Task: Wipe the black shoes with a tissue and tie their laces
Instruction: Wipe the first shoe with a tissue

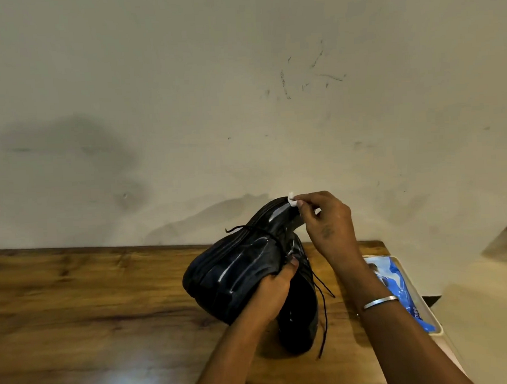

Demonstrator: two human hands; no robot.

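So the left hand point(273, 290) has one black shoe point(238, 269) lifted off the wooden table point(90, 303), fingers curled round its side and thumb pressed on the shiny upper. The shoe is tipped on its side with the ridged sole facing left. The right hand point(327, 226) is up at the far tip of that shoe, thumb and fingertips pinching a tiny wad of white tissue point(292, 200) right against the edge where sole meets upper. A lace point(248, 228) is draped across the sole, loose end sticking out to the left. The second shoe point(300, 315) sits flat on the table just under and behind the lifted one, over toward the table's right edge, and its untied lace point(323, 314) trails down toward the front edge. Just off the right edge there's a pale tray point(420, 293) with a blue packet point(401, 284) in it. There's a silver bangle point(380, 302) on the right wrist, and a scuffed cream wall point(183, 107) behind the table's back edge.
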